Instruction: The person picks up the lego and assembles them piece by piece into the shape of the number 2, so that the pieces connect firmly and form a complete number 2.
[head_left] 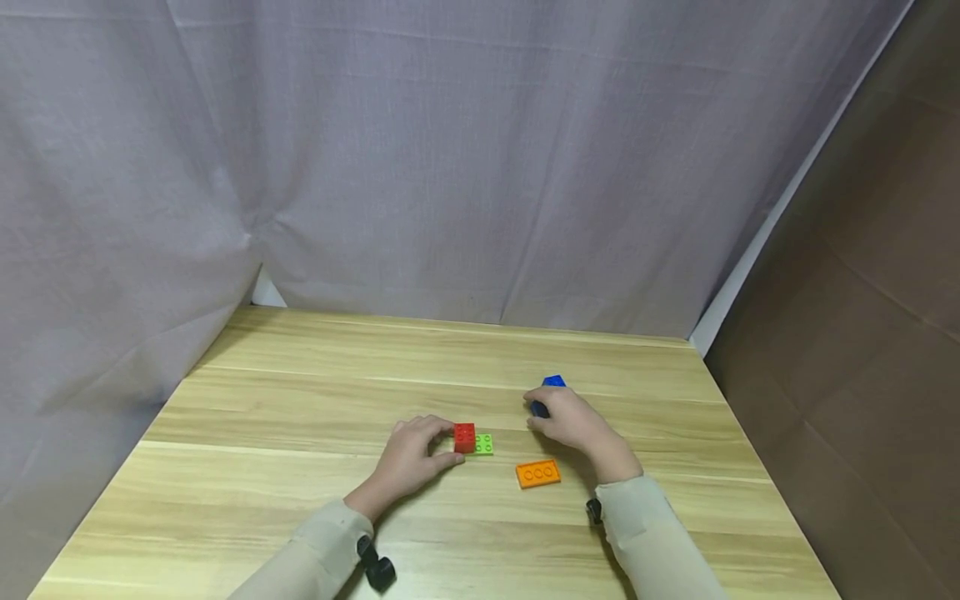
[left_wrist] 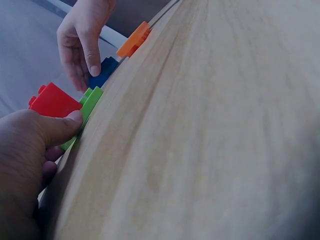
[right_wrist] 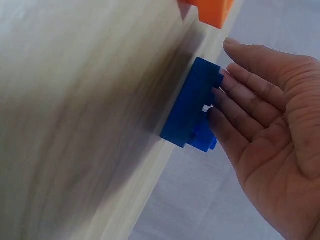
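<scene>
The bench (head_left: 300,358) was backed by grey cloth (head_left: 480,167).
The red brick (head_left: 465,437) on the green brick (head_left: 484,445) was pinched by the left hand (head_left: 411,454); the dark-blue brick (right_wrist: 187,107), near the spread right hand (head_left: 573,418), might have been toppled by careless reaching.

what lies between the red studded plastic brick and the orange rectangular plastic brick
In the head view, a studded light green plastic brick shows beside the red brick, then bare wood-grain tabletop up to the orange brick.
</scene>
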